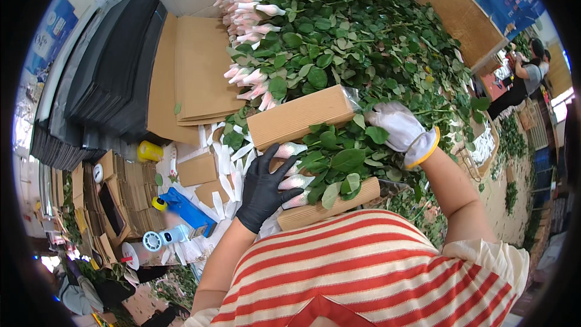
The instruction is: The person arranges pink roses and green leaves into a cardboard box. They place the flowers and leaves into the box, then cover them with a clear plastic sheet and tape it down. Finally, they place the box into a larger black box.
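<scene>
My left hand (268, 186), in a black glove, rests with spread fingers on a row of flower buds in white mesh sleeves (296, 181). Leafy green stems (347, 159) run right from the buds. My right hand (392, 129), in a white glove with a yellow cuff edge, lies at the stems' right end, fingers curled; whether it grips them is hidden by leaves. The buds and stems lie between two flaps of corrugated cardboard (302, 118), one beyond them and the other (331, 204) close to my striped shirt. Clear plastic shows at the far flap's right end.
A big pile of sleeved flowers (354, 36) fills the back. Cardboard sheets (204, 68) and dark stacked sheets (113, 63) stand left. Nearer are loose mesh sleeves (224, 181), a blue tape dispenser (188, 211), yellow tape (150, 151) and a small light-blue fan (165, 237). A person (529, 75) stands far right.
</scene>
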Action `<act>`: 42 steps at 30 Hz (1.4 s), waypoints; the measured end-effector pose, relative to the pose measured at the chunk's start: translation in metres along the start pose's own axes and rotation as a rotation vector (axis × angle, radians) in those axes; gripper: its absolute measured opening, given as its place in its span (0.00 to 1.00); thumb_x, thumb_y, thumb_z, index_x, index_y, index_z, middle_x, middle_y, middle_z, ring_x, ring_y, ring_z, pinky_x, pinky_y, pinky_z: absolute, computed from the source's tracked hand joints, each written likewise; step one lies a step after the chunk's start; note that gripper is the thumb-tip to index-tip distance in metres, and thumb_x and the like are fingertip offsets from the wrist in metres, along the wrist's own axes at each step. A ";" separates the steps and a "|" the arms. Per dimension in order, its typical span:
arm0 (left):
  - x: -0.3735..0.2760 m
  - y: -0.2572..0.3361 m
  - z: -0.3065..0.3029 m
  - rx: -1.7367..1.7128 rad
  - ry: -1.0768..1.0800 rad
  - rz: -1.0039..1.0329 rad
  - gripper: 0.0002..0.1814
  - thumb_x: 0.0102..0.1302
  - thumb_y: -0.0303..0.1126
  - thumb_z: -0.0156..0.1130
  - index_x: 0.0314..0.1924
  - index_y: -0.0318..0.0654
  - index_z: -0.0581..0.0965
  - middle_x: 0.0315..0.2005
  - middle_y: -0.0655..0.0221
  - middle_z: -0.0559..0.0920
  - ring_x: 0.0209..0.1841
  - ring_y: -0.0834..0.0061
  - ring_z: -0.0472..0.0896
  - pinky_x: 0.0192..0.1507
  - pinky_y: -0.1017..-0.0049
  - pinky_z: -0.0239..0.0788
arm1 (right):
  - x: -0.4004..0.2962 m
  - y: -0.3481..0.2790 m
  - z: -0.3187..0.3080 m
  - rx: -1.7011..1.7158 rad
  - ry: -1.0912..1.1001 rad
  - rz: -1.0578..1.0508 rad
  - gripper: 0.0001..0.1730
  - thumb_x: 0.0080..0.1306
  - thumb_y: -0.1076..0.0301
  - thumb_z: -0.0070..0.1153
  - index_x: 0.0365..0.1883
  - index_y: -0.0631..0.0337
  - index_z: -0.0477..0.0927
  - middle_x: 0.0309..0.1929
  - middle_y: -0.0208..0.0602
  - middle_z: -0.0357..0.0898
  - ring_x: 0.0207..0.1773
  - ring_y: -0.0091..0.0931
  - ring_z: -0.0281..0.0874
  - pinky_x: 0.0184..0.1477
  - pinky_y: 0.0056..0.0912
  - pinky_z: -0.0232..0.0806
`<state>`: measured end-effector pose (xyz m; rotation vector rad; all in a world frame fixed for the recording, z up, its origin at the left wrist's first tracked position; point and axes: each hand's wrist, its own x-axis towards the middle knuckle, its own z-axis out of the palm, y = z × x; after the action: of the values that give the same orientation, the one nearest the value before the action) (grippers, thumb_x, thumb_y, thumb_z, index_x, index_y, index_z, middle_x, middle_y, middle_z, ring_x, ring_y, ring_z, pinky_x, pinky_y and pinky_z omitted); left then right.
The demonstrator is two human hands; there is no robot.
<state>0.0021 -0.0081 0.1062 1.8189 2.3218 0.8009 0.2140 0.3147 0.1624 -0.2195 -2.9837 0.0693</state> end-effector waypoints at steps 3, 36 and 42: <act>-0.002 -0.004 -0.001 -0.058 -0.038 -0.065 0.40 0.49 0.49 0.81 0.64 0.57 0.80 0.65 0.58 0.72 0.64 0.51 0.71 0.67 0.54 0.64 | 0.012 -0.058 -0.054 -0.342 0.091 0.156 0.29 0.51 0.73 0.62 0.55 0.52 0.76 0.47 0.45 0.79 0.51 0.42 0.78 0.52 0.50 0.72; -0.055 -0.037 -0.085 -0.153 0.027 -0.696 0.13 0.67 0.31 0.68 0.50 0.36 0.87 0.42 0.50 0.87 0.45 0.59 0.88 0.49 0.67 0.77 | 0.054 -0.103 0.038 0.283 -0.193 -0.418 0.40 0.62 0.51 0.61 0.66 0.70 0.70 0.68 0.56 0.71 0.62 0.49 0.76 0.65 0.48 0.68; -0.052 0.008 -0.019 -0.475 0.098 -0.364 0.19 0.59 0.29 0.74 0.51 0.38 0.83 0.39 0.57 0.83 0.42 0.56 0.83 0.47 0.67 0.75 | 0.064 -0.116 0.033 0.260 -0.172 -0.461 0.39 0.60 0.52 0.62 0.64 0.69 0.71 0.69 0.55 0.70 0.63 0.47 0.75 0.66 0.49 0.69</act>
<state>0.0173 -0.0615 0.1129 1.1490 2.1696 1.2603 0.1295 0.2085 0.1454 0.5249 -3.0625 0.4362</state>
